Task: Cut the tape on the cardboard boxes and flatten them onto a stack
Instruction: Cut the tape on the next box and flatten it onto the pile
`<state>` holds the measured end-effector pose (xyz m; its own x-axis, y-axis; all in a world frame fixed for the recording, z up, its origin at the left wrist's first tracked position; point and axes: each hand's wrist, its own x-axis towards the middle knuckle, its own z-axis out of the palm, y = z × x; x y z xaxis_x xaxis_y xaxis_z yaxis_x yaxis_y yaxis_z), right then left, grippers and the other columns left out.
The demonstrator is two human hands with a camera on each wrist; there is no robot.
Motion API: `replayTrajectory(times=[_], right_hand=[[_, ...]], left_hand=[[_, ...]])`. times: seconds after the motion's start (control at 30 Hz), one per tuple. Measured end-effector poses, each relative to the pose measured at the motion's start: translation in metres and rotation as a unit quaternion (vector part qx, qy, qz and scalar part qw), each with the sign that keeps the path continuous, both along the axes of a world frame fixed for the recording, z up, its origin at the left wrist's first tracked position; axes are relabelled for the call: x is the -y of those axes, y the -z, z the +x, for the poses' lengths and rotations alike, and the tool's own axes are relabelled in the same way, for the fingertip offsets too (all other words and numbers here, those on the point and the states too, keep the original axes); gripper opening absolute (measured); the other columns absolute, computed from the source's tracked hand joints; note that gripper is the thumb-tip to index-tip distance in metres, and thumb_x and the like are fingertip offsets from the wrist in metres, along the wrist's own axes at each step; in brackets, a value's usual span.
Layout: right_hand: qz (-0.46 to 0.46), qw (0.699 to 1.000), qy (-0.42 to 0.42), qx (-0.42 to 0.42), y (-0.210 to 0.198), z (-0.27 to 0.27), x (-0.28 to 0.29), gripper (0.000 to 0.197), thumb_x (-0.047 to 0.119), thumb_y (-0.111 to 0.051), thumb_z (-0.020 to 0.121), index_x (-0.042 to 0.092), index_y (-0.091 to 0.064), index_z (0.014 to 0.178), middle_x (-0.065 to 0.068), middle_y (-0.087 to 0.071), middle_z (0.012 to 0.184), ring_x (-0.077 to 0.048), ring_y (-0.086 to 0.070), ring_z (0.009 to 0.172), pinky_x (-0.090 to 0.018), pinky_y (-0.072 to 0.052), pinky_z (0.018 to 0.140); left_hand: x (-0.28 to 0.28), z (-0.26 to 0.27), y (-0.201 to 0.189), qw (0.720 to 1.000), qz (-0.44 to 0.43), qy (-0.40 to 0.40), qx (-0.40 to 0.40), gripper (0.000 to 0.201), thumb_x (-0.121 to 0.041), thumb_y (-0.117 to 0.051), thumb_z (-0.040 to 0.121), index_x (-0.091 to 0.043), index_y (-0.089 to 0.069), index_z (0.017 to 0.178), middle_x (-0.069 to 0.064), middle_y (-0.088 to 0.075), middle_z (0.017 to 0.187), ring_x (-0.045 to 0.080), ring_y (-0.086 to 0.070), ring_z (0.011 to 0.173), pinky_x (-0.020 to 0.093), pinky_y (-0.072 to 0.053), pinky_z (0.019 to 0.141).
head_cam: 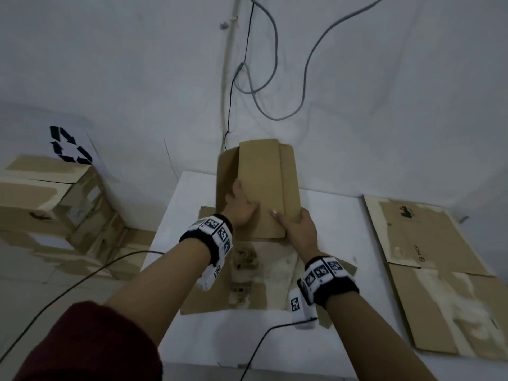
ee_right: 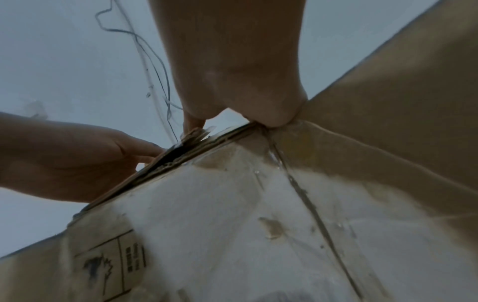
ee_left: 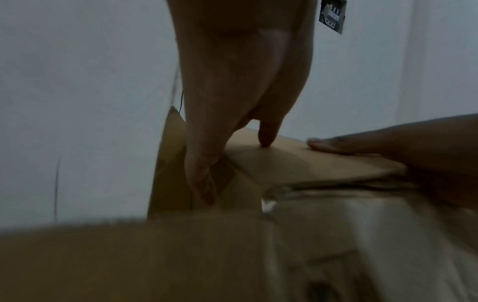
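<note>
Brown cardboard box (head_cam: pixel 258 185), partly collapsed, on white table (head_cam: pixel 330 312), far-centre, lying over another flattened sheet (head_cam: pixel 247 284) w/ printed labels. Flaps up top overlap; tape looks already cut (judgement — no tool in view).

Left hand (head_cam: pixel 242 207): fingers (ee_left: pixel 204 179) mostly straight, pressed down along the box's left fold; one fingertip bears on the top panel. Not gripping anything. Prob. pinning the side so the panel folds in rather than springing back.

Right hand (head_cam: pixel 299 226): pinches the near right edge of the panel, thumb on top, other fingers under the edge per right wrist view. Grip on the layered edge lets it pull/steer the panel while left hand pushes.

Step in hand (judgement): squashing box flat before shifting it to the stack.

Stack of flat boxes (head_cam: pixel 439 270) at right end of table, well apart from the hands. Unflattened boxes (head_cam: pixel 55 199) piled at left, beside a recycling sign (head_cam: pixel 70 145) on the wall. Cables (head_cam: pixel 264 78) hang on wall behind; wrist cam leads trail over table.

Risk: glossy tape residue on lower sheet, so box may slide under pressure.
</note>
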<state>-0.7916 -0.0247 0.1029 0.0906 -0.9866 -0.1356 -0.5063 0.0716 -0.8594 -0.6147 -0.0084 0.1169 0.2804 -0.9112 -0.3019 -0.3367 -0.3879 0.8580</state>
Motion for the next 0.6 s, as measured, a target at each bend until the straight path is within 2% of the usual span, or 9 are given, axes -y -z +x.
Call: replayTrajectory(times=[0.1,0.17,0.23,0.3,0.37,0.43,0.5,0.57,0.6], right_hand=[[0.015,0.999,-0.003,-0.029,-0.004,0.009,0.004,0.086,0.069,-0.065,0.078,0.015,-0.043,0.140,-0.006,-0.059,0.128,-0.023,-0.057,0.106,-0.026,-0.043,0.087],[0.022,0.997,-0.012,-0.067,-0.005,0.014,0.009,0.097,0.066,-0.059,0.085,0.012,-0.019,0.154,-0.010,-0.045,0.148,-0.029,-0.049,0.127,-0.031,-0.039,0.097],[0.023,0.995,-0.017,-0.094,-0.003,0.021,0.016,0.104,0.070,-0.052,0.086,0.015,0.000,0.157,-0.011,-0.035,0.156,-0.029,-0.042,0.136,-0.034,-0.036,0.103],[0.030,0.995,-0.028,-0.088,0.006,0.026,0.025,0.102,0.072,-0.045,0.089,0.016,0.006,0.157,-0.012,-0.033,0.157,-0.029,-0.039,0.139,-0.035,-0.034,0.106],[0.028,0.997,-0.051,-0.056,0.015,0.029,0.033,0.093,0.067,-0.037,0.093,0.016,0.008,0.157,-0.012,-0.031,0.158,-0.029,-0.037,0.141,-0.032,-0.032,0.107],[0.019,0.997,-0.067,-0.045,0.025,0.030,0.040,0.079,0.057,-0.029,0.100,0.014,0.008,0.157,-0.010,-0.036,0.155,-0.029,-0.042,0.137,-0.026,-0.033,0.099],[0.018,0.997,-0.071,-0.040,0.036,0.032,0.046,0.074,0.052,-0.026,0.103,0.012,0.007,0.156,-0.011,-0.036,0.155,-0.029,-0.043,0.136,-0.027,-0.033,0.100],[0.035,0.996,-0.072,-0.040,0.051,0.034,0.048,0.080,0.058,-0.031,0.100,0.017,0.009,0.157,-0.011,-0.032,0.156,-0.030,-0.038,0.138,-0.036,-0.031,0.109],[0.049,0.996,-0.073,-0.035,0.061,0.034,0.048,0.087,0.064,-0.037,0.096,0.023,0.010,0.157,-0.011,-0.031,0.156,-0.030,-0.037,0.139,-0.040,-0.030,0.111]], left_hand=[[-0.013,-0.001,0.017,0.999,-0.032,-0.024,0.026,0.100,-0.035,-0.072,0.084,-0.015,0.000,0.151,0.017,-0.018,0.151,0.034,-0.031,0.136,0.038,-0.027,0.109],[-0.020,0.000,0.029,0.998,-0.046,0.017,0.024,0.110,-0.038,-0.081,0.074,-0.013,-0.005,0.149,0.012,-0.020,0.150,0.030,-0.029,0.137,0.033,-0.029,0.107],[-0.022,0.005,0.040,0.997,-0.049,0.042,0.033,0.122,-0.041,-0.087,0.063,-0.012,-0.006,0.149,0.009,-0.022,0.151,0.026,-0.030,0.137,0.031,-0.031,0.106],[-0.022,0.009,0.049,0.997,-0.048,0.042,0.053,0.126,-0.040,-0.090,0.059,-0.012,-0.008,0.149,0.007,-0.026,0.150,0.024,-0.033,0.136,0.030,-0.033,0.104],[-0.019,0.012,0.058,0.997,-0.072,0.000,0.026,0.118,-0.026,-0.091,0.060,-0.011,-0.013,0.147,0.006,-0.034,0.144,0.023,-0.039,0.130,0.025,-0.035,0.098],[-0.016,0.016,0.068,0.994,-0.102,-0.040,-0.028,0.110,-0.014,-0.090,0.061,-0.009,-0.017,0.144,0.002,-0.040,0.135,0.017,-0.043,0.121,0.026,-0.039,0.096],[-0.013,0.021,0.079,0.994,-0.092,-0.039,-0.047,0.099,-0.015,-0.086,0.069,-0.007,-0.021,0.142,-0.002,-0.043,0.129,0.012,-0.044,0.116,0.024,-0.041,0.094],[-0.010,0.027,0.091,0.996,-0.031,-0.038,-0.068,0.077,-0.024,-0.076,0.082,0.001,-0.031,0.140,0.002,-0.053,0.121,0.015,-0.053,0.109,0.017,-0.046,0.076],[-0.008,0.029,0.096,0.997,-0.005,-0.048,-0.066,0.065,-0.028,-0.068,0.088,0.007,-0.038,0.135,0.007,-0.060,0.112,0.020,-0.059,0.101,0.020,-0.049,0.067]])
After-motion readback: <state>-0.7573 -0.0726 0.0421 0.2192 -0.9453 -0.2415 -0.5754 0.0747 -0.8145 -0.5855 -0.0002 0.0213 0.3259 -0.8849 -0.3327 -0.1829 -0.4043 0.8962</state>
